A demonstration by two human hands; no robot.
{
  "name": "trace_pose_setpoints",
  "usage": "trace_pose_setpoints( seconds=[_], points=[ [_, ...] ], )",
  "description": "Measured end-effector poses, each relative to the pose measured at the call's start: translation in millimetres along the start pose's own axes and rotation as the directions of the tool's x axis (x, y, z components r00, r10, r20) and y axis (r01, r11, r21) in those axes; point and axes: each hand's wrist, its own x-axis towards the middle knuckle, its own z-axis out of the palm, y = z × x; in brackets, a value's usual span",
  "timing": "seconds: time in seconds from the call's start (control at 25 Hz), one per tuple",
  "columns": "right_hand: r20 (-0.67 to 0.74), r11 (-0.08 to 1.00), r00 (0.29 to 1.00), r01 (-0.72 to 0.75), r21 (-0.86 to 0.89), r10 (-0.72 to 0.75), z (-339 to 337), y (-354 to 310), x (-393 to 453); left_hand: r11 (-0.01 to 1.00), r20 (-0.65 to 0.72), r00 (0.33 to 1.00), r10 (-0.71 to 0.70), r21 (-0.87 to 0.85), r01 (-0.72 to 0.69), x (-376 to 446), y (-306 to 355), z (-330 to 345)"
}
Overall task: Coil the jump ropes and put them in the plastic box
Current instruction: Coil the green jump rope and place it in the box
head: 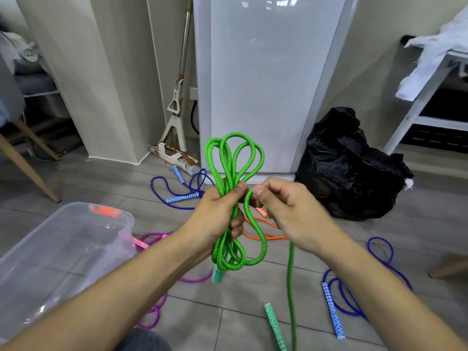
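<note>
The person's left hand (222, 211) is clamped around the waist of a bundle of bright green braided jump rope (229, 198), loops fanning out above the fist and hanging below it. The right hand (281, 206) sits just beside it, thumb and fingertips pinched together on the running strand, which drops from that pinch down toward the near floor. One pale green patterned handle (275, 328) lies on the grey floor tiles (228, 325) near the bottom of the view; another pokes out under the hanging loops.

To my eye the coil is mostly made and only the tail remains. The sensible thing is to keep the left fist tight so the loops do not slide, feed the strand in loops of matching length, and let the loose handle come up off the floor without snagging.

The clear plastic storage box (33, 252) waits open on the near left, with a bit of orange showing at its far rim. Purple (177, 196), orange (263, 236), magenta (157, 310) and another purple rope (349, 297) lie uncoiled across the floor around it.
</note>
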Motion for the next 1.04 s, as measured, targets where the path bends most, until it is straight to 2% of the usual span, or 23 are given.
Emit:
trace_pose_setpoints(
  seconds=[0.2,0.36,0.48,0.52,0.6,0.72,0.8,0.88,0.96,1.04],
  points=[
    [-0.183,0.945,0.977,0.043,-0.323,-0.108,8,1,-2,0.998,0.049,0.997,-0.051,-0.038,0.053,-4,3,1],
    [-0.179,0.952,0.98,0.024,-0.305,-0.082,7,6,1,0.998,0.072,0.996,-0.059,0.018,0.058,-6,2,1],
    [-0.036,0.989,0.999,-0.02,-0.148,0.015,-3,12,1,0.995,-0.05,0.997,0.051,0.09,-0.046,1,2,-7],
    [0.039,0.995,0.997,-0.065,-0.082,0.068,-10,15,-1,0.997,-0.108,0.992,0.067,0.048,-0.062,6,2,-13],
    [0.187,0.982,0.964,-0.185,-0.031,0.187,-30,22,-7,0.986,-0.193,0.981,0.027,-0.159,-0.059,16,6,-28],
    [0.312,0.947,0.895,-0.295,-0.126,0.32,-61,32,-20,0.938,-0.263,0.965,-0.006,-0.336,-0.086,25,12,-44],
    [0.255,0.946,0.911,-0.314,-0.078,0.323,-72,35,-22,0.942,-0.272,0.962,0.013,-0.319,-0.103,26,12,-46],
    [0.081,0.952,0.958,-0.283,0.117,0.275,-70,29,-16,0.961,-0.241,0.971,-0.011,-0.272,-0.056,23,8,-38],
    [-0.07,0.938,0.97,-0.205,0.279,0.233,-57,15,-8,0.974,-0.171,0.984,-0.052,-0.226,0.012,18,2,-29],
    [-0.139,0.95,0.975,-0.129,0.284,0.174,-39,1,-2,0.984,-0.092,0.993,-0.079,-0.169,0.063,12,-1,-18]
  ],
)
